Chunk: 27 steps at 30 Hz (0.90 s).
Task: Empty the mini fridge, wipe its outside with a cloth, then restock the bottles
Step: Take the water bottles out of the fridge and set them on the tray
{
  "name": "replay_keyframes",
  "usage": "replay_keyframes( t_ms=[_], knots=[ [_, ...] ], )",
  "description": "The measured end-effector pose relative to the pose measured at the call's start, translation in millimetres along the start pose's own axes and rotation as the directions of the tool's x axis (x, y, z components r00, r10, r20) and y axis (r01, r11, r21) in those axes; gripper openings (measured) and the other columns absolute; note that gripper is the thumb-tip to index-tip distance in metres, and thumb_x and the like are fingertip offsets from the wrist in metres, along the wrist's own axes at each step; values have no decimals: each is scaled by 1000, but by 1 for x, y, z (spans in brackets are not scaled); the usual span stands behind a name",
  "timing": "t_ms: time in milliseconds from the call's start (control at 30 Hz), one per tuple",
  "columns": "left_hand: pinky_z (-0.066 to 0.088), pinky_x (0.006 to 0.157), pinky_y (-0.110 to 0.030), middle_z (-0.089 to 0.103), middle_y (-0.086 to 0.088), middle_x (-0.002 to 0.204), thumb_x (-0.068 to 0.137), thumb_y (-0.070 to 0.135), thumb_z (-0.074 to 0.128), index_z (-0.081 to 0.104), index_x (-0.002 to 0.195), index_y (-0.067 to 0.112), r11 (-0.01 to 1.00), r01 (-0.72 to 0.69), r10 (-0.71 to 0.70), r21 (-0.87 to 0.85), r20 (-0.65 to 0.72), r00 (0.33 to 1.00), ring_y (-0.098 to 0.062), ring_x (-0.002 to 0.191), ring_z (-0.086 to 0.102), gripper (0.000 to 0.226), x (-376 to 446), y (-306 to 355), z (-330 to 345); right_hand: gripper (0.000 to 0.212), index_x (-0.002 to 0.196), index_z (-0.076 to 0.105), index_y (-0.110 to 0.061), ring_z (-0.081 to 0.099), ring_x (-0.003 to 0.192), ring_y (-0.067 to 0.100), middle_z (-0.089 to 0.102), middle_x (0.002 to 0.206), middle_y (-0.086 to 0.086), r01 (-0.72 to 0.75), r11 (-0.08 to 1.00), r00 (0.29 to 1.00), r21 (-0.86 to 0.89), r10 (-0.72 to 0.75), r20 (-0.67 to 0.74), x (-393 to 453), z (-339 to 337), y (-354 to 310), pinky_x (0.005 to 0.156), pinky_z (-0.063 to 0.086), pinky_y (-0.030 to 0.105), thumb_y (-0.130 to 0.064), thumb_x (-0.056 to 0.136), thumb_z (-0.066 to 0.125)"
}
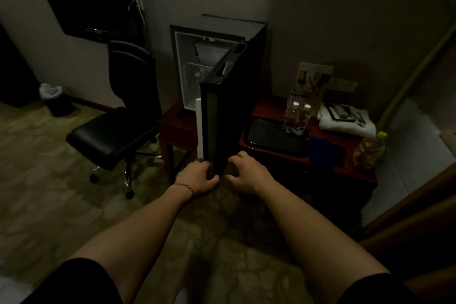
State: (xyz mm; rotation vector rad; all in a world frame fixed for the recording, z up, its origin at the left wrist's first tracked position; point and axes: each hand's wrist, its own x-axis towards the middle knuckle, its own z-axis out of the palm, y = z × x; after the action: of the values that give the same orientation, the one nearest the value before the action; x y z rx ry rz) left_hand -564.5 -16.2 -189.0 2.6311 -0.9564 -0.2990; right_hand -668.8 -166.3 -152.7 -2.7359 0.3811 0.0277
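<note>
We see the fridge (217, 32) on the desk (271, 111), door (217, 118) swung wide open. Our left hand (197, 177) grips the door's lower edge; right hand (246, 173) sits beside it, fingers curled, touching the door. Two bottles (299, 118) stand on the tray (271, 140); blue cloth (325, 153) lies beside it.
</note>
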Motion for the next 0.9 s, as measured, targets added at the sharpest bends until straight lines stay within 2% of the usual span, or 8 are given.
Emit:
replay_keyframes(
  t_ms=[133, 200, 333, 433, 567, 733, 900],
  knots=[
    [53, 81, -31, 50, 3, 106, 91, 51, 60, 57, 114, 21, 999, 48, -48, 0, -28, 998, -13, 92, 54, 38, 0, -23, -13, 60, 145, 43, -26, 54, 118, 18, 41, 141, -2, 1, 999, 1000, 39, -2, 29, 11, 7, -24, 94, 53, 36, -38, 91, 67],
    [53, 84, -33, 53, 2, 110, 90, 51, 60, 56, 112, 22, 999, 47, -47, 6, -22, 999, -12, 92, 54, 36, 3, -39, -17, 59, 144, 44, -25, 55, 115, 17, 43, 139, -2, 2, 999, 999, 49, -4, 40, 20, 12, -36, 92, 54, 35, -38, 91, 67],
    [52, 88, -33, 53, 1, 120, 90, 51, 59, 56, 123, 23, 999, 42, -42, 8, -28, 999, -14, 101, 55, 44, 13, -77, -28, 53, 142, 47, -25, 54, 121, 21, 49, 138, 1, -10, 998, 998, 56, 7, 55, 46, 18, -69, 96, 52, 38, -39, 94, 64],
    [53, 86, -35, 52, 1, 117, 91, 51, 58, 56, 119, 23, 999, 33, -32, 14, -36, 999, -14, 97, 54, 40, 26, -108, -43, 47, 139, 48, -26, 56, 120, 22, 53, 134, 2, -21, 998, 997, 60, 16, 71, 74, 24, -98, 95, 53, 38, -37, 95, 62],
    [52, 87, -35, 52, -1, 116, 92, 52, 56, 56, 116, 22, 999, 14, -13, 28, -24, 1000, -16, 96, 53, 39, 55, -155, -69, 51, 141, 46, -25, 51, 125, 22, 43, 144, 2, -68, 995, 996, 78, 64, 58, 119, 31, -132, 96, 51, 35, -34, 95, 64],
    [50, 87, -30, 54, 1, 119, 92, 52, 57, 56, 121, 23, 999, -24, 25, 38, -35, 999, -13, 102, 53, 41, 97, -200, -94, 49, 138, 49, -27, 55, 114, 18, 50, 131, -1, -137, 985, 990, 106, 134, 40, 174, 38, -157, 95, 53, 37, -36, 93, 66],
    [52, 87, -33, 54, 3, 118, 91, 54, 56, 56, 122, 25, 999, -45, 45, 30, -11, 999, -13, 101, 54, 43, 132, -234, -105, 48, 136, 49, -27, 56, 110, 16, 48, 131, -2, -169, 974, 986, 149, 165, 38, 214, 51, -171, 93, 53, 36, -35, 92, 66]
  ],
)
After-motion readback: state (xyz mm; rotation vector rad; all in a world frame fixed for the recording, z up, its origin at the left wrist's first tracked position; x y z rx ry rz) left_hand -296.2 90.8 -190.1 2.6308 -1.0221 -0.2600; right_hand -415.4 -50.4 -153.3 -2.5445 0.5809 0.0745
